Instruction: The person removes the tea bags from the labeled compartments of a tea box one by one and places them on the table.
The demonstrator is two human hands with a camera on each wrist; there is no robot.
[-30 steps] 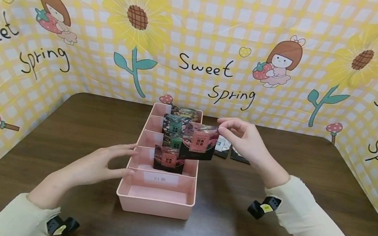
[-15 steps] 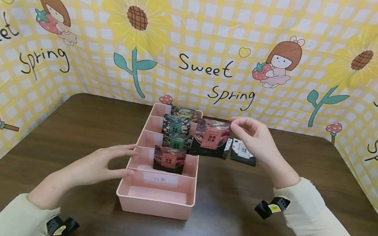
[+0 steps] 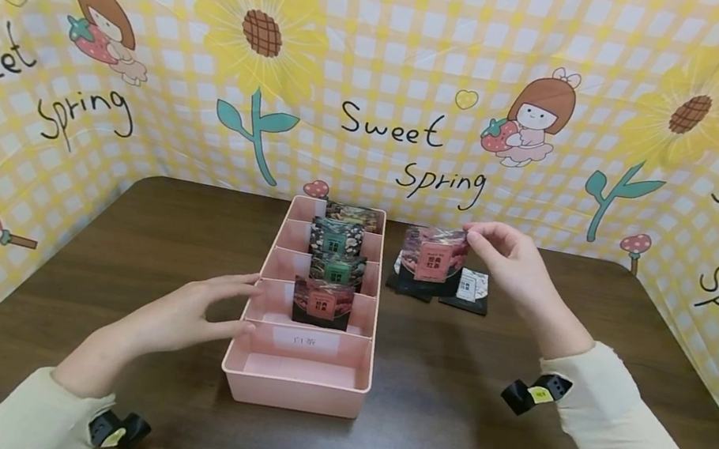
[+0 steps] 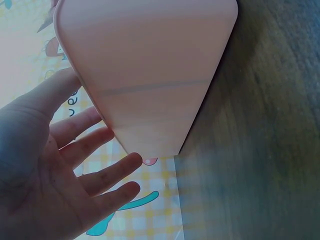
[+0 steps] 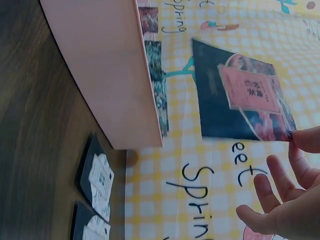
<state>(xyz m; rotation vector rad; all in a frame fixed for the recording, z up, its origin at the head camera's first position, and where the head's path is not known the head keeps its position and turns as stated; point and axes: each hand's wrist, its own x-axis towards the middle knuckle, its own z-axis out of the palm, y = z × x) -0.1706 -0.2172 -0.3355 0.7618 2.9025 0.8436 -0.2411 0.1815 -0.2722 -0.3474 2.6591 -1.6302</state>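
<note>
My right hand [image 3: 511, 263] pinches a corner of a tea packet [image 3: 432, 261] with a pink label and a black lower band. It hangs over two white-labelled packets [image 5: 100, 177] lying on the table, right of the pink divided box [image 3: 293, 396]. In the right wrist view only thumb and fingertip meet at the packet's corner; the other fingers are spread. My left hand [image 3: 193, 308] touches the box's left rim with fingers extended, as the left wrist view also shows. Inside the box, a second pink-labelled packet [image 3: 321, 304] stands in the compartment behind the front one.
Green-labelled packets [image 3: 333, 270] and others stand in the rear compartments. The front compartment bears a white paper label [image 3: 304, 341]. A yellow checked cloth [image 3: 391, 45] rises behind the brown wooden table [image 3: 408, 442].
My right hand has carried the pink-labelled packet rightward, away from over the box to above the white-labelled packets. The left hand and box have stayed in place.
</note>
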